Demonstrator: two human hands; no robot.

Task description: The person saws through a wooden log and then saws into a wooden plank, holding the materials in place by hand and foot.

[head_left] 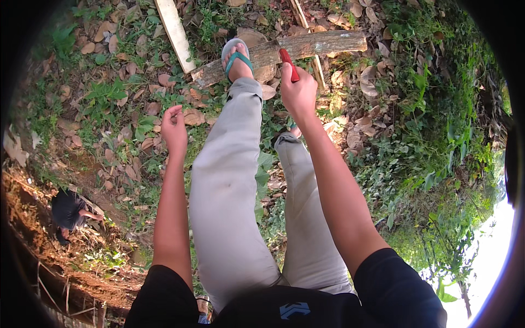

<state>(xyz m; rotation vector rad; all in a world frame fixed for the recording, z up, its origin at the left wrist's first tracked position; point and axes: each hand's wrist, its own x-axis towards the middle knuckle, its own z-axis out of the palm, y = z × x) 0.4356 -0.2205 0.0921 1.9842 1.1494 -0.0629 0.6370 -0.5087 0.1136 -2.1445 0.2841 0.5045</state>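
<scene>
My right hand [298, 93] is closed around a red handle [289, 64] of a tool whose far end lies against a long wooden plank [311, 46]. My left foot, in a teal and grey sandal [236, 57], presses down on the plank's left part. My left hand [174, 129] hangs free at the left with its fingers loosely curled and nothing in it. Grey trousers cover both legs; my right foot is mostly hidden behind my right forearm.
A pale flat board [176, 34] lies at an angle left of the plank, and thin sticks [302, 16] cross behind it. Dry leaves and green weeds cover the ground. Another person in dark clothes [69, 212] crouches at the far left by bare earth.
</scene>
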